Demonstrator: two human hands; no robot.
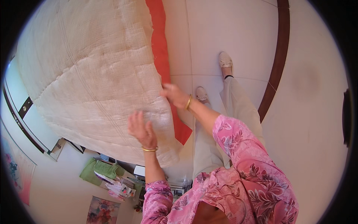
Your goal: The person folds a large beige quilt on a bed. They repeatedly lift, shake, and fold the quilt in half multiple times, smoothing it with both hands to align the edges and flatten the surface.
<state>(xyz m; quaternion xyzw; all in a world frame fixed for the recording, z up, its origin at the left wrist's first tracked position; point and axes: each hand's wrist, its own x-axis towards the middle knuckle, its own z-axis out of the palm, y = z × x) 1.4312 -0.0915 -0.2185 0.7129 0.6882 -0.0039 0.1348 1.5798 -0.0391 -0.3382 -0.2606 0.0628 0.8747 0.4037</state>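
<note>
A large cream cotton quilt batting [100,75], its surface gauzy and seamed with stitch lines, spreads before me. Along its near edge a strip of red cloth [160,42] shows from underneath, ending in a corner point. My left hand [142,130], palm down with fingers extended, is over the batting near that edge; whether it presses on the surface is unclear. At the border of batting and red cloth is my right hand [174,95]. Its fingers are blurred by motion, so a grip on the edge cannot be made out. A gold-coloured bangle circles each wrist.
My feet in light shoes [226,60] stand on pale floor tiles [207,33] beside the batting. A dark brown floor border [281,56] curves along the wall to the right. At lower left are a green towel [106,169], hanging clothes [120,188] and a floral wall hanging [103,211].
</note>
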